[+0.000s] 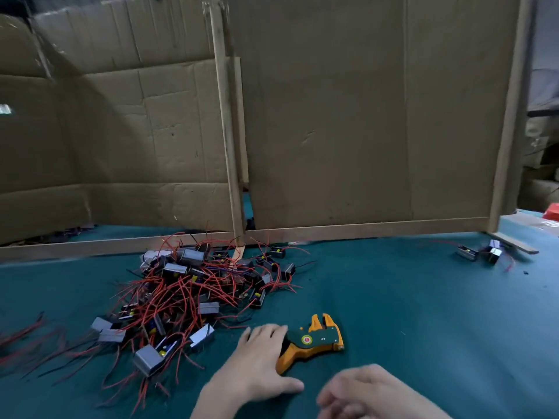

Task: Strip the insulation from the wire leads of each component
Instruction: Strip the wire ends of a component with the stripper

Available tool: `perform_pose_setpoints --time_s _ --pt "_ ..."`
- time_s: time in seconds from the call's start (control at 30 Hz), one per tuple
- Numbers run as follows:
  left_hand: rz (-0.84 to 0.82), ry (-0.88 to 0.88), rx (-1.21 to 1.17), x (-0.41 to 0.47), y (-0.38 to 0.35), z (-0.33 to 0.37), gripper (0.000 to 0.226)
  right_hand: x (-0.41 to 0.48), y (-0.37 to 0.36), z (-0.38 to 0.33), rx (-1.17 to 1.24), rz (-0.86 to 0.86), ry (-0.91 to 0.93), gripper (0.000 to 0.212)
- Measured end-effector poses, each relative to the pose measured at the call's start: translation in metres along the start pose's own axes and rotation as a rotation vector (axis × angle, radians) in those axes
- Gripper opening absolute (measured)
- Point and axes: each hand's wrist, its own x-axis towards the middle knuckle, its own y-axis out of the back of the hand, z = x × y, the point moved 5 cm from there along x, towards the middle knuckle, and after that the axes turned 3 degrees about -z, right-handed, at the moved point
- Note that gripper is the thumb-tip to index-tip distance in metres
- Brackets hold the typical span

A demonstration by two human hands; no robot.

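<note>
Head view: components (193, 291) are seen heaped in a tangled pile left of centre on the table (423, 313), each a small metal-cased block trailing thin red leads (178, 285). The bodies are judged light and rigid, the leads soft, springy and snagged in one another. One is therefore best lifted by its case and drawn free, with the lead then pinched near its end. Just right of the pile the stripper (314, 340) is laid flat, jaws pointing away. Its handle end is covered by the left hand (260, 358), fingers lying close together over it and thumb spread wide on the table; a closed grip is not shown. The right hand (363, 391) is blurred near the lower edge, fingers loosely bent; whether anything is held cannot be told. A stray pair (481, 252) lies well apart at far right, before the cardboard (363, 116)
</note>
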Motion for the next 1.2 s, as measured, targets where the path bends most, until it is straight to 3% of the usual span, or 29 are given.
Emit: perform_pose_setpoints --time_s 0.13,0.2,0.4,0.53,0.6,0.7,0.77,0.87,1.0,1.1,1.2 --pt "0.164 -0.039 0.066 0.016 -0.004 -0.01 0.073 0.04 -0.013 -0.014 0.113 0.029 -0.079 0.013" --pt "0.253 -0.044 0.062 0.021 -0.001 -0.007 0.062 0.049 -0.013 -0.02 0.207 0.053 -0.074 0.015" --pt "0.485 0.186 -0.375 0.041 0.017 0.004 0.033 0.084 -0.006 -0.043 0.426 0.136 0.031 0.038" --pt "0.63 0.147 -0.515 0.066 0.043 0.025 0.033 0.101 0.013 -0.066 0.647 0.223 0.194 0.033" --pt "0.545 0.034 -0.436 0.08 0.05 0.039 0.038 0.104 0.033 -0.069 0.746 0.304 0.244 0.026" --pt "0.246 -0.128 -0.463 0.101 0.045 0.048 0.053 0.107 0.062 -0.054 0.847 0.421 0.265 0.024" --pt "0.266 -0.115 -0.611 0.12 0.053 0.034 0.041 0.106 0.078 -0.042 0.877 0.448 0.284 0.026" --pt "0.501 0.039 -0.371 0.157 0.069 -0.003 0.033 0.099 0.094 -0.037 0.893 0.424 0.306 0.027" --pt "0.346 0.152 0.083 0.196 0.046 -0.019 0.046 0.091 0.105 -0.037 0.844 0.401 0.33 0.035" --pt "0.408 0.161 0.13 0.204 0.039 -0.022 0.032 0.09 0.103 -0.037 0.823 0.365 0.298 0.038" --pt "0.549 0.13 0.0 0.194 0.044 -0.023 0.016 0.089 0.103 -0.037 0.792 0.346 0.288 0.042"
